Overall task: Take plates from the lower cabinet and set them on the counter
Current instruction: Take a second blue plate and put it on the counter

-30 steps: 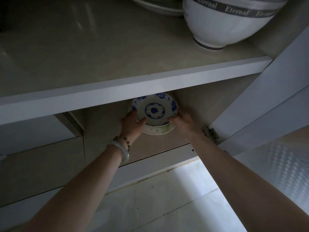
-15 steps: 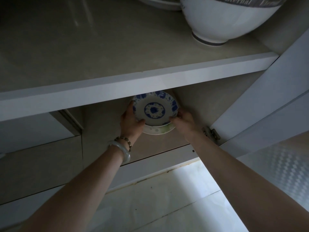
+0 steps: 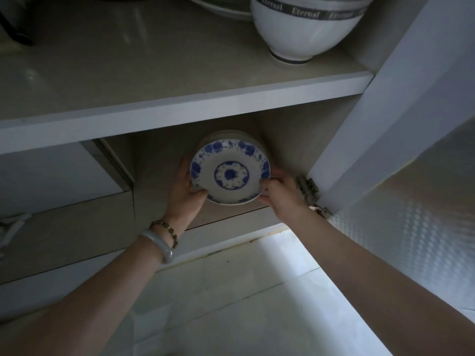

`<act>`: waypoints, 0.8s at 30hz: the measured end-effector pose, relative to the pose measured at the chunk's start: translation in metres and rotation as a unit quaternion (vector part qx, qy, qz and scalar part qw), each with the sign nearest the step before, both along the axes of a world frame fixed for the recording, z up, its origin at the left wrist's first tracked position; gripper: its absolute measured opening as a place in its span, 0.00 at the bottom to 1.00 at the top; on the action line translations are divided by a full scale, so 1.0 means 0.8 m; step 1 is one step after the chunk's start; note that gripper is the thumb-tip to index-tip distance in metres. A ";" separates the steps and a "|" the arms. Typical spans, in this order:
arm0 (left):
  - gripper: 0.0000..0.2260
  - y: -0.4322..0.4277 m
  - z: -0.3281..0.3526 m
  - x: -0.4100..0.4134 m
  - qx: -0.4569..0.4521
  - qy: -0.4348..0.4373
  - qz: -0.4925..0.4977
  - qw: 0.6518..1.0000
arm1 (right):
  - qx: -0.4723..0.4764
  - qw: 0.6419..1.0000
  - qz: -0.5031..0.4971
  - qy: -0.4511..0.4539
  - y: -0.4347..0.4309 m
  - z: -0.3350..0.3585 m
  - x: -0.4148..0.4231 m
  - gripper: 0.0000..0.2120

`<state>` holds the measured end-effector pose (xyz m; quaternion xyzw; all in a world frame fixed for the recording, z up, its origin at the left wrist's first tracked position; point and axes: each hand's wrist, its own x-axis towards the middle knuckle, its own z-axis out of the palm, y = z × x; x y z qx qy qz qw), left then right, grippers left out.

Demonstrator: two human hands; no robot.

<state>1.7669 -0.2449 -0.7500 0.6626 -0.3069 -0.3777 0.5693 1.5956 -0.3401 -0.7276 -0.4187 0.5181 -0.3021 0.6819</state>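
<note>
A white plate with a blue flower pattern point(image 3: 230, 173) tops a stack of plates point(image 3: 253, 142) in the lower compartment of the open cabinet. My left hand point(image 3: 184, 194) grips the stack's left edge, thumb on the patterned rim. On the right edge my right hand point(image 3: 281, 192) grips the same stack, fingers curled under it. The lower plates show only as pale rims behind the top one. The stack is held tilted toward me, near the front of the cabinet floor point(image 3: 159, 160).
A white shelf point(image 3: 180, 109) juts out just above the plates. On it stands a large white bowl point(image 3: 303, 29) with a grey band. The open cabinet door point(image 3: 401, 106) and its hinge point(image 3: 307, 191) stand close on the right. Pale floor tiles point(image 3: 231, 291) lie below.
Both hands have lifted the plate stack and drawn it toward me; the top plate now looks larger and tilted, and the green-rimmed plate underneath is hidden.
</note>
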 end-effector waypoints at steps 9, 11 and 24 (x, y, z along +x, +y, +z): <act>0.28 0.104 0.070 -0.046 -0.026 0.013 -0.033 0.999 | 0.036 0.999 0.028 0.025 0.089 0.077 -0.055 0.13; 0.28 0.123 0.095 -0.056 -0.032 -0.023 -0.058 0.998 | 0.028 0.998 0.048 0.018 0.105 0.096 -0.070 0.13; 0.40 0.148 0.278 -0.101 0.091 -0.110 -0.101 0.985 | 0.010 0.999 0.029 0.012 0.162 0.284 -0.139 0.16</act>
